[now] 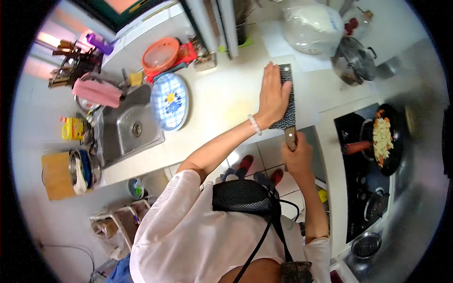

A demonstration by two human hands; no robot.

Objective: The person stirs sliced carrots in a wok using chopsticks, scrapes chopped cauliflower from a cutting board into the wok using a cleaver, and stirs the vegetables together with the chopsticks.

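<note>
Here's the cleaver (290, 106), dark patterned blade over the white table (222, 94) near its front edge, handle jutting out past it. The right hand (299, 158) has it, fingers curled round that handle! Across the blade goes the left hand (272, 96), fingers straight and close together, thumb out on the patterned metal; whether the blade touches the table, nobody can tell from here.

Leftward along the table, a blue-checked plate (170, 101) with a yellow flower, right beside a steel sink (141, 113). Behind it, an orange basket (160, 52). Past the sink stands a yellow bottle (73, 128), its label too small to read.

Over to the right, a black stove (354, 188) carries a pan (398, 141) filled with pale and orange chopped food (382, 139). Farther back, a lidded pot (354, 61) and a puffy plastic bag (314, 28). Below, pale tiles (271, 151) and red shoes (245, 162).
</note>
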